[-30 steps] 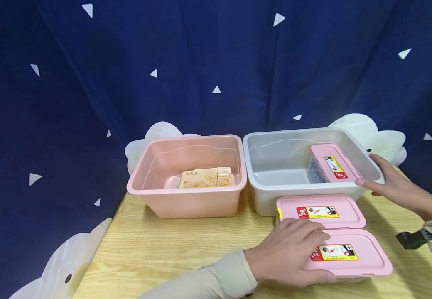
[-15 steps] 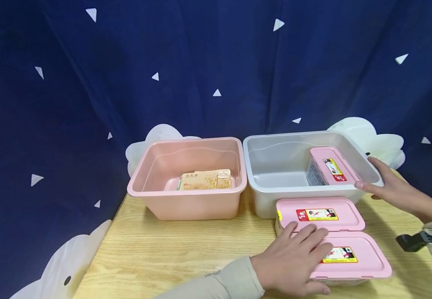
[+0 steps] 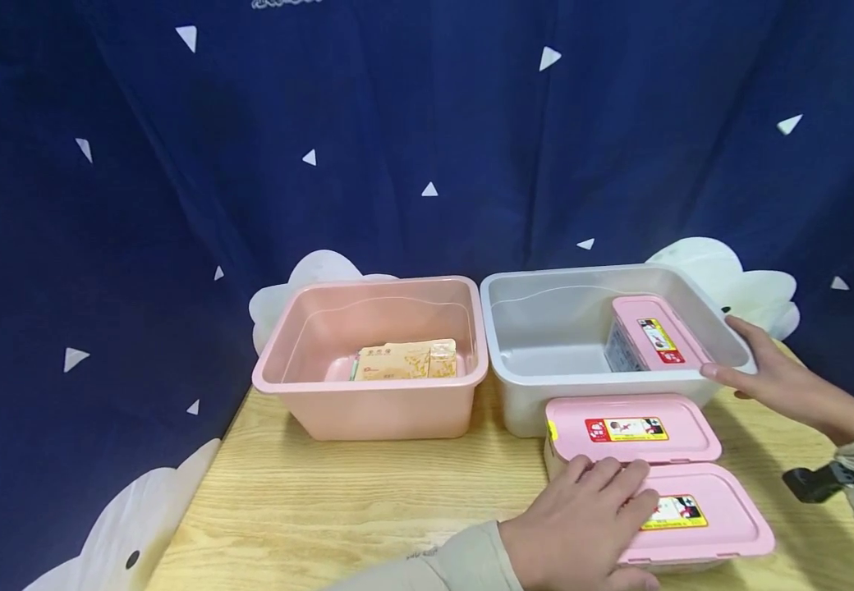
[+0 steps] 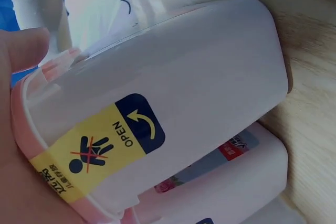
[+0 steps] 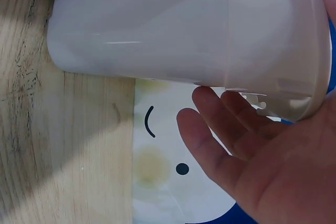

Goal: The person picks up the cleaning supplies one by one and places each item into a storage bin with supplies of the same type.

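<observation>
three pink-lidded boxes [image 3: 726, 521]: two on bench [image 3: 383, 484], one inside grey tub [image 3: 575, 380]. left hand [image 3: 582, 525] lies across nearest box, fingers nearly together; right hand [image 3: 782, 386], fingers clamped on tub's near right corner. one pink tub [image 3: 390, 412].

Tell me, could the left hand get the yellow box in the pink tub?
Probably yes. The pink tub is open on top and nothing covers the yellow box. The left hand rests on the nearest lidded container, so it would first have to leave that.
</observation>
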`<control>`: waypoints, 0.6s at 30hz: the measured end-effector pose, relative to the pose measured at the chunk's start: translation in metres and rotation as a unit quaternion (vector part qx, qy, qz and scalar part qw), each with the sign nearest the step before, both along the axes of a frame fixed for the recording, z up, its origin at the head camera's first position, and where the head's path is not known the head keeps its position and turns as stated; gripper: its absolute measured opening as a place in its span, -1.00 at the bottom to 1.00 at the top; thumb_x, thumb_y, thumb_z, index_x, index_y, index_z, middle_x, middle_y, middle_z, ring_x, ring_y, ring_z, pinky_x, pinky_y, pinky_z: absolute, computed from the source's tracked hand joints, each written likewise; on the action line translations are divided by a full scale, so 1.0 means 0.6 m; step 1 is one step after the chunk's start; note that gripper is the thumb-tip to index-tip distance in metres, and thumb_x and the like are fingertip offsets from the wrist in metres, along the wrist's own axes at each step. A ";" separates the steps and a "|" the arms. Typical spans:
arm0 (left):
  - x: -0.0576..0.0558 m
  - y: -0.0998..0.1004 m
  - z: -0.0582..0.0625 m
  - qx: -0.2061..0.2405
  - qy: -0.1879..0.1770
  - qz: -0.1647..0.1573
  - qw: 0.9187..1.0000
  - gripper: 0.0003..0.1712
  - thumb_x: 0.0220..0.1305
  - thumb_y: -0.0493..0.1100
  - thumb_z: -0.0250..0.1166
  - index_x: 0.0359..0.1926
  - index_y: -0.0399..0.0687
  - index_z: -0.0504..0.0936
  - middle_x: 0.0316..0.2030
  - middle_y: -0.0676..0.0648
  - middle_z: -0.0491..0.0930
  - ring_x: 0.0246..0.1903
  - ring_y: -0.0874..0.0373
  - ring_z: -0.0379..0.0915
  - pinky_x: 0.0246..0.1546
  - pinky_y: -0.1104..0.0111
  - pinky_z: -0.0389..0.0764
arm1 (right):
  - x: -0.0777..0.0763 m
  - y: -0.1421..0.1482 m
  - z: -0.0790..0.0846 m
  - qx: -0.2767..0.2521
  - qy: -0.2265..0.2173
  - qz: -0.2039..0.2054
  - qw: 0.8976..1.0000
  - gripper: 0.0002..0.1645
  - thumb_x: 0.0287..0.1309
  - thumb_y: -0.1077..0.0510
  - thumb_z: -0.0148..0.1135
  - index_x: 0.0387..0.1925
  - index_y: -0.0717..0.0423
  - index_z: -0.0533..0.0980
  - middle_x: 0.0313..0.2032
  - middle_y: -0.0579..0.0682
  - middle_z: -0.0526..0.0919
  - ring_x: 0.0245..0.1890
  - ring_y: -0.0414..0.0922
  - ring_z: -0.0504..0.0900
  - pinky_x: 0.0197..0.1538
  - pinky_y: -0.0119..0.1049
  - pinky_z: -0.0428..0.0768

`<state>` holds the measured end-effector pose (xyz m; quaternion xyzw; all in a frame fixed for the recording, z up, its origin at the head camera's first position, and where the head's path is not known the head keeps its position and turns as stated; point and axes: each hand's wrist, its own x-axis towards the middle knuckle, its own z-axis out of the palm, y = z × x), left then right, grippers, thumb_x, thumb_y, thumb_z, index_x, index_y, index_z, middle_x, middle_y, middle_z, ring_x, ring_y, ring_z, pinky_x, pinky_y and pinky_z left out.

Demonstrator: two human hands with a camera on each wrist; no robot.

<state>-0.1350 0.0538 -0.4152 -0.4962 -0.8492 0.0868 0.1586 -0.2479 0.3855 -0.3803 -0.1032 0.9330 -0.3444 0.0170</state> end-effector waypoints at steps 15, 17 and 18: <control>0.003 0.001 0.016 0.011 0.001 -0.002 1.000 -0.35 0.05 0.49 0.20 0.04 0.30 0.36 0.04 0.19 0.26 -0.03 0.30 0.25 -0.16 0.49 0.17 | -0.001 0.001 0.007 0.003 0.003 0.001 1.000 0.10 0.38 0.03 0.12 0.53 0.28 -0.41 0.32 0.58 0.04 0.10 0.40 0.31 -0.25 0.11 0.63; 0.005 0.001 0.012 0.010 0.003 0.002 1.000 -0.30 0.03 0.55 0.20 0.05 0.31 0.35 0.03 0.18 0.25 -0.04 0.31 0.24 -0.15 0.51 0.15 | 0.001 0.001 0.005 0.004 -0.008 0.000 1.000 0.13 0.39 0.01 0.11 0.52 0.29 -0.46 0.33 0.61 -0.01 0.13 0.48 0.27 -0.24 0.17 0.63; 0.006 0.000 0.010 0.010 0.006 0.002 1.000 -0.28 0.02 0.58 0.18 0.04 0.31 0.34 0.03 0.18 0.26 -0.04 0.31 0.25 -0.16 0.51 0.14 | 0.001 0.001 0.004 0.007 -0.014 -0.004 1.000 0.15 0.39 -0.01 0.11 0.51 0.28 -0.48 0.34 0.62 -0.03 0.14 0.49 0.25 -0.23 0.18 0.64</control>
